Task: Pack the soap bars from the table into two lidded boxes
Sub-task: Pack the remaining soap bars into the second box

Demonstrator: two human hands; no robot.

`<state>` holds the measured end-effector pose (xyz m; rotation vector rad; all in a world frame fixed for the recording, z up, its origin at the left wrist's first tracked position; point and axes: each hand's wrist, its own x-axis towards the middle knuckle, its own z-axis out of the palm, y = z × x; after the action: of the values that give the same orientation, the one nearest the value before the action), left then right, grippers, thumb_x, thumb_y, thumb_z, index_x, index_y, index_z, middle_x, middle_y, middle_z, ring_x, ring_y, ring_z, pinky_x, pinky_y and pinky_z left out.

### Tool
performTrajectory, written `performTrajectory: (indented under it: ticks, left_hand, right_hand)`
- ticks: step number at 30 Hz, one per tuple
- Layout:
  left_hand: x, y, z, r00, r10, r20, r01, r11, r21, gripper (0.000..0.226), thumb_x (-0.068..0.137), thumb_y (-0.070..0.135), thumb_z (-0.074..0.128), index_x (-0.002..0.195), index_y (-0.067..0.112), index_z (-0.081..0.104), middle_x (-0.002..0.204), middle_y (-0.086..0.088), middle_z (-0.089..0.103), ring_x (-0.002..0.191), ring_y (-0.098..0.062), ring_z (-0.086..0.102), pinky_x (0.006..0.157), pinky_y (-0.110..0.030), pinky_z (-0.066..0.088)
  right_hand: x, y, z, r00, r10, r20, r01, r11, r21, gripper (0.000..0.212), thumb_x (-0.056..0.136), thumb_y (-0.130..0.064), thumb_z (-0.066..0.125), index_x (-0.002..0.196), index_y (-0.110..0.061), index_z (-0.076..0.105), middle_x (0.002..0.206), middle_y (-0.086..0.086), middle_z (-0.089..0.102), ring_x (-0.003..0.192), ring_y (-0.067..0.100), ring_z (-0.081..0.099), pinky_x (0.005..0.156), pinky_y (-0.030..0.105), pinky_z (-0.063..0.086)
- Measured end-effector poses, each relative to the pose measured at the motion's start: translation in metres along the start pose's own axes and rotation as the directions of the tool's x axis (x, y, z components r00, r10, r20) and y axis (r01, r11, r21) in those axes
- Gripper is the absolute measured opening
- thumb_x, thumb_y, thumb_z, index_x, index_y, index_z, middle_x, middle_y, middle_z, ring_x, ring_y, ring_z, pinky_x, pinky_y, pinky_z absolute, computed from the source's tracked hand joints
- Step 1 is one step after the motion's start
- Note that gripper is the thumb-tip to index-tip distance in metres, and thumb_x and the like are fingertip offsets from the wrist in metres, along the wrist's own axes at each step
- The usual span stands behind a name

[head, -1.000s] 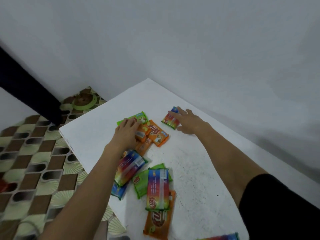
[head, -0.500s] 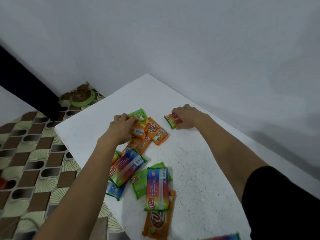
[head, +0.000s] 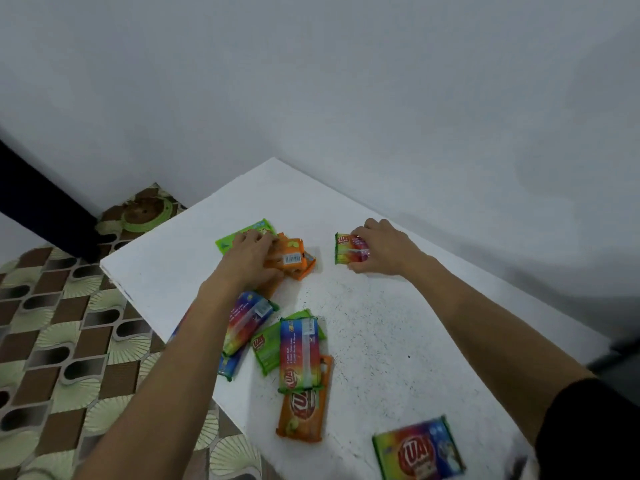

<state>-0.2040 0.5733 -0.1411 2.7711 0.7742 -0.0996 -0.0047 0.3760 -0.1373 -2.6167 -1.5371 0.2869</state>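
Green ring (head: pixel 145 214) on floor (head: pixel 52 341) beyond soap bars (head: pixel 299 355)

A plain home room: bare white walls (head: pixel 346 81), a patterned vinyl floor (head: pixel 52 341), and a white table (head: pixel 398 341) in the corner.

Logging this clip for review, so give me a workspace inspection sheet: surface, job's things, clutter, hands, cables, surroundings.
Surface: white speckled table, set in a wall corner.
Job's things: wrapped soap bars scattered, some overlapping; lidded boxes not in view.
Clutter: nothing seen.
Hands: left hand grips orange bars; right hand pinches rainbow bar.
Cables: nothing seen.
Surroundings: patterned floor, green-rimmed ring, dark object at left.
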Motion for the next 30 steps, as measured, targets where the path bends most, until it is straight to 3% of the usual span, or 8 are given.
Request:
performTrajectory:
  ticks: [6, 12, 18, 21, 30]
  left_hand:
    - [-0.024, 0.067, -0.004, 0.977, 0.205, -0.049, -0.206, 0.978, -0.015, 0.073, 0.078, 0.051, 0.068, 0.14, 0.025, 0.039, 0.132, -0.006, 0.045, 0.118, -0.029, 0.039, 0.099, -0.042, 0.037]
    - [-0.064, 0.148, -0.01, 0.919, 0.388, -0.077, -0.391, 0.919, -0.044, 0.073, 0.078, 0.051, 0.069, 0.141, 0.027, 0.039, 0.13, -0.002, 0.044, 0.116, -0.025, 0.036, 0.094, -0.038, 0.038]
    - [-0.111, 0.219, -0.008, 0.829, 0.553, -0.082, -0.558, 0.827, -0.065, 0.074, 0.077, 0.055, 0.069, 0.14, 0.028, 0.041, 0.127, 0.002, 0.047, 0.113, -0.02, 0.038, 0.095, -0.035, 0.039]
    - [-0.133, 0.25, -0.002, 0.773, 0.632, -0.059, -0.634, 0.772, -0.041, 0.075, 0.076, 0.06, 0.066, 0.14, 0.03, 0.04, 0.127, 0.004, 0.048, 0.113, -0.019, 0.04, 0.096, -0.036, 0.04]
    - [-0.189, 0.322, 0.031, 0.608, 0.793, 0.044, -0.794, 0.607, 0.03, 0.076, 0.078, 0.066, 0.06, 0.142, 0.034, 0.035, 0.134, 0.004, 0.043, 0.121, -0.021, 0.037, 0.099, -0.041, 0.036]
  right_hand:
    - [-0.088, 0.011, -0.03, 0.989, 0.073, -0.127, -0.083, 0.993, -0.078, 0.07, 0.074, -0.066, 0.061, 0.13, -0.025, 0.047, 0.12, -0.004, 0.056, 0.106, 0.018, 0.048, 0.07, 0.031, 0.042]
    - [-0.195, 0.031, -0.055, 0.962, 0.197, -0.191, -0.204, 0.979, -0.018, 0.069, 0.074, -0.068, 0.061, 0.13, -0.029, 0.048, 0.115, -0.008, 0.057, 0.102, 0.015, 0.046, 0.071, 0.034, 0.044]
    - [-0.306, 0.047, -0.068, 0.927, 0.298, -0.227, -0.302, 0.953, 0.015, 0.068, 0.075, -0.071, 0.058, 0.131, -0.033, 0.05, 0.112, -0.008, 0.054, 0.098, 0.012, 0.042, 0.07, 0.033, 0.041]
    - [-0.358, 0.052, -0.069, 0.895, 0.376, -0.241, -0.377, 0.925, 0.043, 0.071, 0.072, -0.073, 0.059, 0.131, -0.034, 0.051, 0.116, -0.01, 0.052, 0.104, 0.014, 0.044, 0.078, 0.036, 0.046]
    - [-0.485, 0.056, -0.049, 0.838, 0.514, -0.181, -0.511, 0.857, 0.066, 0.077, 0.07, -0.074, 0.059, 0.135, -0.035, 0.045, 0.113, -0.009, 0.044, 0.105, 0.011, 0.043, 0.076, 0.033, 0.044]
